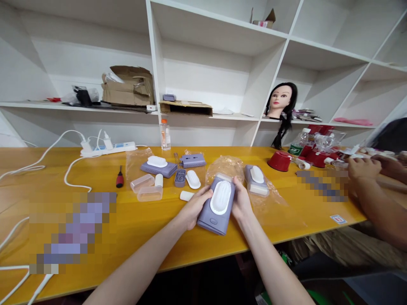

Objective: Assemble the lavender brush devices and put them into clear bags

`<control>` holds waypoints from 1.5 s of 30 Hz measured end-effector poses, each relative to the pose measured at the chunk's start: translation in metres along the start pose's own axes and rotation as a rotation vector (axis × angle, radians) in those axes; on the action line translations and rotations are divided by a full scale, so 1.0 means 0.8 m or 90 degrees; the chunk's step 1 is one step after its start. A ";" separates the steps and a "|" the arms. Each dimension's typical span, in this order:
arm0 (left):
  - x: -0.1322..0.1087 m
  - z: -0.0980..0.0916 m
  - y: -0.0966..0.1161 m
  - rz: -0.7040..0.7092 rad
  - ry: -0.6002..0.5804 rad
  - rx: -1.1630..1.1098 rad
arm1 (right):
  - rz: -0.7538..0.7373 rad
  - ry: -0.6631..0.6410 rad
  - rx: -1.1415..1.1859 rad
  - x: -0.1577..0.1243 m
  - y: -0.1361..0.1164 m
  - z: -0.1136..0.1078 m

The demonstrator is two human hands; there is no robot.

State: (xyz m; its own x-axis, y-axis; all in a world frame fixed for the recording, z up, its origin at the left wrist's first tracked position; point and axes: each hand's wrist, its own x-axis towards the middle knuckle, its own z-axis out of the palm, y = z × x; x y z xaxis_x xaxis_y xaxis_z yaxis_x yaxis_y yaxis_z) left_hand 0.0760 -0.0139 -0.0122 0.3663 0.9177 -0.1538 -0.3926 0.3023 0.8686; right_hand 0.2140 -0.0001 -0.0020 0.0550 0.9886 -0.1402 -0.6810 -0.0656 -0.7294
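Note:
Between both hands I hold a purple-grey plastic case with a white ribbed oval piece on its upper face. My left hand grips its left side, thumb along the edge. Along the right side my right hand is closed on it. Just beyond lies crumpled clear plastic wrap. To the right rests a similar purple case with a white oval top; another one lies at the left. A loose white oval piece and a small purple box are near my left hand.
Clear covers, a red-black screwdriver and a white power strip lie on the left of the yellow table. A red cup stands at right. Another person's hands are at far right. Shelves hold a mannequin head.

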 end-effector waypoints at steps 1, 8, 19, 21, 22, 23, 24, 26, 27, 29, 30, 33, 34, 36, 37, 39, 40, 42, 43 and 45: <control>-0.001 0.001 -0.001 -0.001 -0.007 0.011 | -0.007 0.014 0.000 0.001 0.000 -0.001; 0.003 0.005 -0.005 0.080 0.132 0.144 | -0.040 0.028 -0.024 -0.006 0.009 0.004; -0.002 0.003 0.008 0.091 0.116 0.023 | -0.034 -0.046 -0.074 -0.017 0.016 0.011; -0.003 0.004 0.009 0.090 0.105 0.023 | -0.046 -0.059 -0.063 -0.014 0.012 0.010; -0.003 0.004 0.009 0.091 0.101 0.033 | -0.046 -0.054 -0.052 -0.012 0.010 0.010; -0.003 0.004 0.008 0.094 0.096 0.044 | -0.038 -0.045 -0.041 -0.010 0.008 0.010; -0.003 0.005 0.008 0.099 0.095 0.052 | -0.026 -0.036 -0.032 -0.009 0.007 0.010; -0.003 0.006 0.007 0.106 0.106 0.053 | 0.000 -0.026 -0.026 -0.008 0.008 0.010; -0.003 0.007 0.006 0.106 0.116 0.047 | 0.003 -0.028 -0.028 -0.008 0.009 0.009; -0.001 0.008 0.006 0.106 0.138 0.023 | -0.004 -0.042 -0.034 -0.011 0.014 0.010; -0.001 0.008 0.005 0.106 0.149 0.009 | -0.006 -0.050 -0.037 -0.014 0.016 0.010; 0.002 0.005 0.004 0.107 0.197 -0.015 | 0.003 -0.074 -0.051 -0.025 0.023 0.012; 0.003 0.003 0.004 0.111 0.214 -0.018 | 0.006 -0.084 -0.057 -0.028 0.025 0.013; 0.005 -0.001 0.005 0.126 0.218 -0.014 | 0.004 -0.105 -0.067 -0.035 0.027 0.013; 0.006 -0.003 0.005 0.134 0.201 -0.010 | -0.001 -0.112 -0.069 -0.037 0.027 0.012; 0.007 -0.007 0.005 0.145 0.151 -0.013 | -0.009 -0.109 -0.062 -0.038 0.024 0.010; 0.008 -0.008 0.005 0.145 0.126 -0.020 | -0.008 -0.101 -0.055 -0.036 0.021 0.009; 0.008 -0.007 0.005 0.140 0.089 -0.036 | -0.017 -0.080 -0.040 -0.029 0.014 0.009; 0.008 -0.006 0.004 0.138 0.079 -0.039 | -0.032 -0.069 -0.036 -0.025 0.010 0.009; 0.006 -0.004 0.003 0.133 0.064 -0.027 | -0.067 -0.044 -0.030 -0.016 0.005 0.011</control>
State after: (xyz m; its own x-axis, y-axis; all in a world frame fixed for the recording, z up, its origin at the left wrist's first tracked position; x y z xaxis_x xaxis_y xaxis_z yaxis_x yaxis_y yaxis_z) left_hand 0.0742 -0.0078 -0.0122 0.1887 0.9818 -0.0211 -0.4871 0.1122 0.8661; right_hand 0.2044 -0.0120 0.0030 0.0719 0.9973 -0.0159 -0.6390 0.0339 -0.7685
